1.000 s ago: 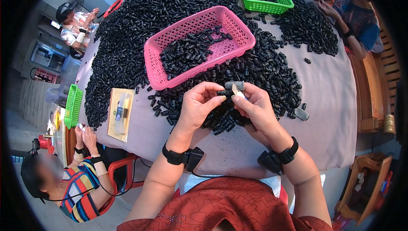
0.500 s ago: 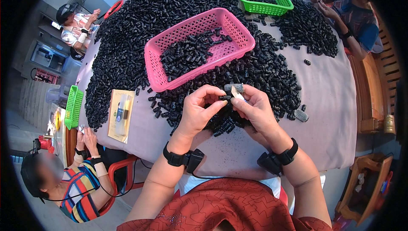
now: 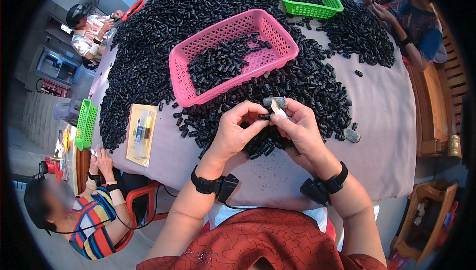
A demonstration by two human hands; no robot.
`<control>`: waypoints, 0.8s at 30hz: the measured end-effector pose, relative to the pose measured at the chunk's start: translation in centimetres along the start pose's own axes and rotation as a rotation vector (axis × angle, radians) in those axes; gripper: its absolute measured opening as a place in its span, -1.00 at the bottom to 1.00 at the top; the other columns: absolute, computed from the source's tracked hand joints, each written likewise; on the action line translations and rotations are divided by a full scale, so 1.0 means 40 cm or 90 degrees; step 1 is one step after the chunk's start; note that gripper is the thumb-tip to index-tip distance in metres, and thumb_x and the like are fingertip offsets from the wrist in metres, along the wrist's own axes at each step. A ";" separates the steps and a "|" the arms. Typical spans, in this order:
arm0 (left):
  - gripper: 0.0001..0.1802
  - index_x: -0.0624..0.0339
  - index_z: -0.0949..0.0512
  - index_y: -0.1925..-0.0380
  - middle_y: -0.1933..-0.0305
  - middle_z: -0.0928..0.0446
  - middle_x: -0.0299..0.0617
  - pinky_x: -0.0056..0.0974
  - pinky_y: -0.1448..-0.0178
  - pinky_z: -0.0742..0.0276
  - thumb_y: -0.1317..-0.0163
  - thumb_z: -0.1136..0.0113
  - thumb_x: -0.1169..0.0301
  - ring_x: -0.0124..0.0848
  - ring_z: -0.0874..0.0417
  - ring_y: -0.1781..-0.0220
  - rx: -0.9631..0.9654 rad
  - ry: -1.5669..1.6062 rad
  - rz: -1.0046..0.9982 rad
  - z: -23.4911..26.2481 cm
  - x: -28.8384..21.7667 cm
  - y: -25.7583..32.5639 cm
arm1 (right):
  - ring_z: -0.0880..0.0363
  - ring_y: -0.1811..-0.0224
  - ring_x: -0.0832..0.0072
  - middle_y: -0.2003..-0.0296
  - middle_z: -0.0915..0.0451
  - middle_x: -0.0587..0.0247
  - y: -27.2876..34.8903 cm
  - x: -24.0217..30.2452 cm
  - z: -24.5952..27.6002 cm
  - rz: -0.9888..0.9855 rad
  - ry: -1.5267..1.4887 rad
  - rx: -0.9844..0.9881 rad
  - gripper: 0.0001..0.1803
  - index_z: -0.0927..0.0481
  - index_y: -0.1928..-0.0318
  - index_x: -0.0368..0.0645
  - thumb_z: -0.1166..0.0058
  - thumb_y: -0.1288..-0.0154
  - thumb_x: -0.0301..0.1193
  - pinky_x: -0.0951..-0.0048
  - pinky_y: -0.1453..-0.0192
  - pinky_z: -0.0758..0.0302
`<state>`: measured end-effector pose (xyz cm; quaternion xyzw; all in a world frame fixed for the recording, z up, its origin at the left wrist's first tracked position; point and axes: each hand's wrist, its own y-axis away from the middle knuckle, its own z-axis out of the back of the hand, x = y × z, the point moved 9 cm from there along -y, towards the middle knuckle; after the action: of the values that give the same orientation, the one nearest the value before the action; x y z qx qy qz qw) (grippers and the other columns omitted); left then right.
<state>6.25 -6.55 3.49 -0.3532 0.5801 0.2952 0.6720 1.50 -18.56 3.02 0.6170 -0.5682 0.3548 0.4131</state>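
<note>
Above the near part of a big heap of small black plastic parts [image 3: 238, 89], both of my hands meet. My left hand [image 3: 237, 126] pinches one small black cylindrical part [image 3: 265, 117] between thumb and fingertips. Closed beside it, my right hand [image 3: 297, 126] grips a small pale pointed blade [image 3: 278, 108] whose tip points up, and the thumb is close to the black part. A grey speckled finger sleeve [image 3: 274, 102] covers the right index fingertip. Fingers hide the blade's lower end, so whether its edge touches the part I cannot tell.
Beyond my hands a pink basket [image 3: 184, 99] holds black parts; a green basket [image 3: 312, 10] stands farther back. A pen box on an envelope [image 3: 141, 153] lies left, a grey sleeve [image 3: 351, 135] right. Other people sit around the table [image 3: 377, 166]. Another green basket [image 3: 86, 125] stands far left.
My left hand has turned slightly, showing more of the black part; both hands stay almost in place. At the far left, a person's hand has moved toward a red rim.
</note>
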 end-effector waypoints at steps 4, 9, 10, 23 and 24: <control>-0.81 0.30 -0.54 0.23 0.24 -0.52 -0.30 -0.49 0.16 -0.47 -0.11 -0.22 0.65 -0.60 -0.54 0.28 0.000 -0.061 -0.011 -0.006 -0.020 -0.001 | -0.34 0.39 0.82 0.35 -0.52 0.49 0.001 0.001 0.001 0.000 -0.015 -0.013 -0.81 -0.54 0.11 -0.20 -0.11 -0.25 -0.50 0.73 0.39 -0.22; -0.83 0.30 -0.56 0.27 0.34 -0.50 -0.27 -0.45 0.28 -0.43 -0.10 -0.24 0.57 -0.56 -0.50 0.39 0.020 -0.146 -0.079 -0.020 -0.059 -0.001 | -0.33 0.36 0.83 0.32 -0.51 0.50 0.003 0.002 -0.005 0.006 -0.003 0.008 -0.81 -0.53 0.11 -0.21 -0.11 -0.26 -0.50 0.72 0.36 -0.23; -0.83 0.30 -0.56 0.27 0.34 -0.50 -0.27 -0.45 0.28 -0.43 -0.10 -0.24 0.57 -0.56 -0.50 0.39 0.020 -0.146 -0.079 -0.019 -0.059 -0.001 | -0.33 0.36 0.83 0.32 -0.51 0.50 0.003 0.002 -0.006 0.006 -0.003 0.008 -0.81 -0.53 0.11 -0.21 -0.11 -0.26 -0.50 0.72 0.36 -0.23; -0.88 0.34 -0.61 0.27 0.29 -0.51 -0.25 -0.48 0.23 -0.45 -0.18 -0.14 0.62 -0.55 -0.53 0.29 -0.007 -0.164 -0.027 0.015 -0.040 -0.011 | -0.35 0.37 0.82 0.34 -0.52 0.50 -0.002 -0.001 0.007 0.018 0.031 -0.020 -0.80 -0.54 0.11 -0.20 -0.11 -0.25 -0.47 0.73 0.38 -0.23; -0.89 0.33 -0.61 0.29 0.30 -0.51 -0.26 -0.48 0.22 -0.45 -0.17 -0.18 0.60 -0.56 -0.55 0.28 -0.032 -0.122 -0.016 0.031 -0.036 -0.010 | -0.34 0.46 0.82 0.39 -0.53 0.47 -0.004 0.004 0.009 0.041 0.045 -0.033 -0.80 -0.52 0.10 -0.20 -0.11 -0.27 -0.45 0.75 0.46 -0.21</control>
<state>7.08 -5.74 5.07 -0.3470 0.5013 0.3338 0.7189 1.68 -18.96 3.00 0.5743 -0.5821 0.3747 0.4370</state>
